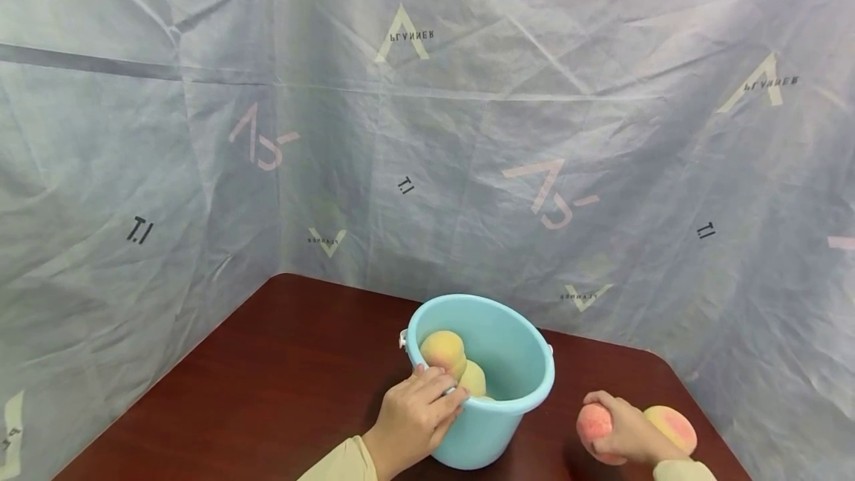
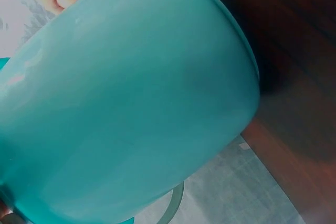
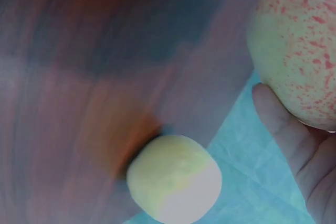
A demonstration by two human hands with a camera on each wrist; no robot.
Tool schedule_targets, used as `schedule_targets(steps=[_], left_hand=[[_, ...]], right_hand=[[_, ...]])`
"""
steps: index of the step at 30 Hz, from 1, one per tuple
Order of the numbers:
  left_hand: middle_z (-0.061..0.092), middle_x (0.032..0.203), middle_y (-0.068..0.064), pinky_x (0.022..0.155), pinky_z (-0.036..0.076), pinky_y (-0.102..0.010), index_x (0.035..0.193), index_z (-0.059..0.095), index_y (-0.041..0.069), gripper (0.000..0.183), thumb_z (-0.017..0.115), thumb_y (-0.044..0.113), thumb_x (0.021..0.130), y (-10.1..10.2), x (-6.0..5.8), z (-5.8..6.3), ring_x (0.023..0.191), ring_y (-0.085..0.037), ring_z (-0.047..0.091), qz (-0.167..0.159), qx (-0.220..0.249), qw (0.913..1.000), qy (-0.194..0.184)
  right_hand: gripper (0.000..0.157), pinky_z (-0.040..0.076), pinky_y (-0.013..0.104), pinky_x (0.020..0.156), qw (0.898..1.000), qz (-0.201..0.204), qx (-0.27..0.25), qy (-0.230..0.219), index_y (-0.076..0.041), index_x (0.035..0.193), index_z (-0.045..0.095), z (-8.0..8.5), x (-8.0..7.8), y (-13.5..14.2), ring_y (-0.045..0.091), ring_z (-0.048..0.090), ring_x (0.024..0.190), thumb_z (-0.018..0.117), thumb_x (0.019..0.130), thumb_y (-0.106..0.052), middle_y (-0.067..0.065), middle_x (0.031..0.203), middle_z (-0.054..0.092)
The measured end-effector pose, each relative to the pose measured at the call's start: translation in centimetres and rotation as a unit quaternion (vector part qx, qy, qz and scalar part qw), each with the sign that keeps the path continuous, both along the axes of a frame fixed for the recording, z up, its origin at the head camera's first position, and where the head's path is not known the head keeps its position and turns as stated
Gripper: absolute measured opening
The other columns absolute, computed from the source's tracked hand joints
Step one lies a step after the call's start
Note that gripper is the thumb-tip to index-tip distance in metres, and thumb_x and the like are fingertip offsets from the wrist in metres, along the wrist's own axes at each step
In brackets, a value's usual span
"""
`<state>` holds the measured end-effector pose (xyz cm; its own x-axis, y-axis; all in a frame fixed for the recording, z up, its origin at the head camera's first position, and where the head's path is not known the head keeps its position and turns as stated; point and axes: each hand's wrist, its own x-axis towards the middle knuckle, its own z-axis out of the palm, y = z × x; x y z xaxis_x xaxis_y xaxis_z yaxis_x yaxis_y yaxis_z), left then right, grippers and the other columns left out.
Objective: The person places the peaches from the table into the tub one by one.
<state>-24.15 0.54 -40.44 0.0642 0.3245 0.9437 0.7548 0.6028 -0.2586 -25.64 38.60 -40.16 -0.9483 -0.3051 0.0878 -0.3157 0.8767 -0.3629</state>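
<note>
A light blue bucket (image 1: 477,433) stands on the table, with several yellowish peaches (image 1: 442,348) inside it. My left hand (image 1: 415,413) grips the near left part of its rim, fingers over the edge. In the left wrist view the bucket's wall (image 2: 136,93) fills most of the picture. To the right of the bucket, my right hand (image 1: 629,430) holds a pink-red peach (image 1: 593,421). The right wrist view shows this held peach (image 3: 302,51) as pale with red speckles, the thumb against it. Another peach (image 1: 675,425), yellow and pink, lies on the table just beyond the right hand.
The dark red-brown table (image 1: 267,384) has rounded far corners. Grey printed cloth (image 1: 434,132) hangs behind it and along both sides. A white handle mount (image 1: 403,339) sticks out from the bucket's left side.
</note>
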Motion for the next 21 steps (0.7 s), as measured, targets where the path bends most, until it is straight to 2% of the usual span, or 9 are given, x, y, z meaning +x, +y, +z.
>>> schedule_targets(steps=[7, 13, 16, 21], left_hand=[[0.062, 0.086, 0.004, 0.078, 0.053, -0.023, 0.088, 0.07, 0.017, 0.029, 0.047, 0.024, 0.103, 0.0, 0.0, 0.1, 0.085, -0.011, 0.063, 0.0, -0.002, 1.0, 0.002], [0.063, 0.086, 0.004, 0.079, 0.053, -0.023, 0.088, 0.071, 0.017, 0.029, 0.047, 0.024, 0.103, 0.0, 0.0, 0.1, 0.085, -0.011, 0.063, 0.0, -0.002, 1.0, 0.003], [0.062, 0.086, 0.004, 0.079, 0.053, -0.023, 0.088, 0.071, 0.017, 0.029, 0.047, 0.023, 0.103, 0.0, 0.1, 0.1, 0.084, -0.011, 0.063, -0.001, -0.004, 1.0, 0.001], [0.062, 0.085, 0.004, 0.078, 0.052, -0.022, 0.088, 0.07, 0.016, 0.029, 0.046, 0.022, 0.103, 0.0, 0.2, 0.2, 0.083, -0.011, 0.062, -0.003, -0.002, 1.0, 0.001]], right_hand=[[0.062, 0.046, 0.032, 0.064, 0.994, -0.051, -0.018, 0.094, -0.009, 0.113, 0.06, 2.3, 0.8, -1.5, 0.017, 0.054, 0.084, 0.084, 0.058, -0.019, 0.007, 0.099, 0.059], [0.061, 0.044, 0.031, 0.063, 0.994, -0.056, -0.025, 0.091, -0.01, 0.113, 0.06, 3.5, 0.9, -2.1, 0.015, 0.052, 0.078, 0.085, 0.058, -0.02, 0.007, 0.096, 0.057], [0.06, 0.044, 0.032, 0.063, 0.995, -0.043, -0.02, 0.092, -0.009, 0.113, 0.06, 4.0, 1.0, -2.2, 0.016, 0.052, 0.079, 0.085, 0.059, -0.02, 0.007, 0.097, 0.056], [0.061, 0.046, 0.033, 0.063, 0.994, -0.044, -0.014, 0.095, -0.01, 0.114, 0.06, 5.1, 1.0, -2.4, 0.017, 0.054, 0.082, 0.086, 0.06, -0.021, 0.011, 0.102, 0.058]])
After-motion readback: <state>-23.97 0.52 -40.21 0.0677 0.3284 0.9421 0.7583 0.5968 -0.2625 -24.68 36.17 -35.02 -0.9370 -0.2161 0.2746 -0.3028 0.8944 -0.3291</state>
